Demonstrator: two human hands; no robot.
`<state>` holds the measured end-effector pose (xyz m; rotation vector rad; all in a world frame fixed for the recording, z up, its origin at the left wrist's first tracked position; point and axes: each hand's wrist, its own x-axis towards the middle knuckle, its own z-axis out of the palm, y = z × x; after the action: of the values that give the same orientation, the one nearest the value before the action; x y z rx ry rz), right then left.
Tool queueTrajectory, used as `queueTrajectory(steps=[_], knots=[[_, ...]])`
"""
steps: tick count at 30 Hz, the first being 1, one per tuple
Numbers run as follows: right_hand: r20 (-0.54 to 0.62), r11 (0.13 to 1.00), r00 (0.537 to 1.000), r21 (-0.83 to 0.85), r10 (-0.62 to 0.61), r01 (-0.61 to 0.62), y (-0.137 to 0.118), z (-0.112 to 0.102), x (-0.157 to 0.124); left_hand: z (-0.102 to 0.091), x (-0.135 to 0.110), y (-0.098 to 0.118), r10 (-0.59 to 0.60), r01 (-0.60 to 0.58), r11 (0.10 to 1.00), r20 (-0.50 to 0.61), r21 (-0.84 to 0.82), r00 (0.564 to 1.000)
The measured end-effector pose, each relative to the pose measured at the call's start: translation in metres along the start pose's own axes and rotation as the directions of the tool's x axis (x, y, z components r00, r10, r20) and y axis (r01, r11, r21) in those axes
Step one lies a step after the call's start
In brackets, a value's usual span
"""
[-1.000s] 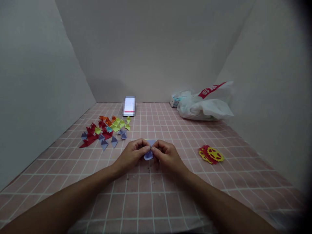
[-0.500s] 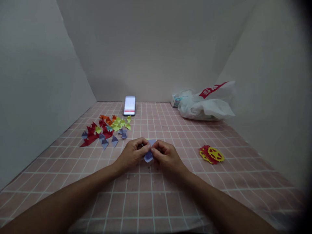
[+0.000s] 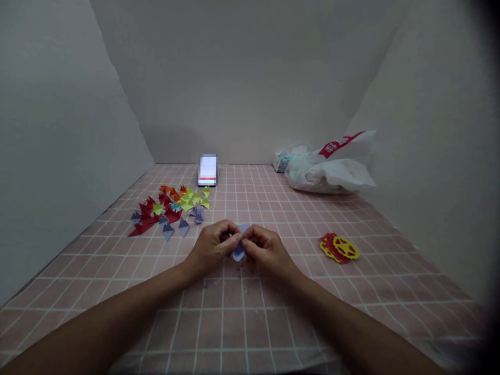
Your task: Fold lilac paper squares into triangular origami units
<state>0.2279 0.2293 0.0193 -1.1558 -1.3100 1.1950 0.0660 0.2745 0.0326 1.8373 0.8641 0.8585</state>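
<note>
A small purple piece of paper is pinched between both my hands just above the pink tiled table. My left hand grips its left side with curled fingers. My right hand pinches its right side, thumb against forefinger. Part of the paper is hidden behind my fingers. A pile of folded paper triangles in red, orange, yellow-green and purple lies to the far left of my hands.
A phone leans against the back wall. A white plastic bag lies at the back right. A red and yellow paper cut-out lies to the right. Grey walls close in the table on three sides.
My fingers have shifted slightly on the purple paper, which now shows less between them. Nothing else has moved.
</note>
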Motion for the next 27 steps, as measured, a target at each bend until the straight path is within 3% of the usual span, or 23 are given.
queueTrajectory(steps=[5,10,14,27], knots=[[0.063,0.986,0.995,0.147,0.073,-0.081,0.0074,0.0009,-0.0003,0.0027,-0.0026,0.0002,0.016,-0.014,1.0,-0.071,0.028,0.997],[0.035,0.981,0.999,0.189,0.03,-0.036,0.0071,0.0016,-0.0007,0.0041,-0.002,-0.005,0.042,-0.028,0.997,-0.205,0.073,0.978],[0.03,0.995,1.0,0.102,0.006,-0.009,0.0036,0.0024,-0.003,0.0036,-0.0023,-0.0065,0.109,-0.076,0.989,-0.274,0.129,0.956],[-0.203,0.989,0.978,-0.147,-0.043,0.013,0.0064,-0.0006,-0.0002,0.0042,-0.0039,-0.0048,0.321,-0.198,0.885,-0.244,0.421,0.915]])
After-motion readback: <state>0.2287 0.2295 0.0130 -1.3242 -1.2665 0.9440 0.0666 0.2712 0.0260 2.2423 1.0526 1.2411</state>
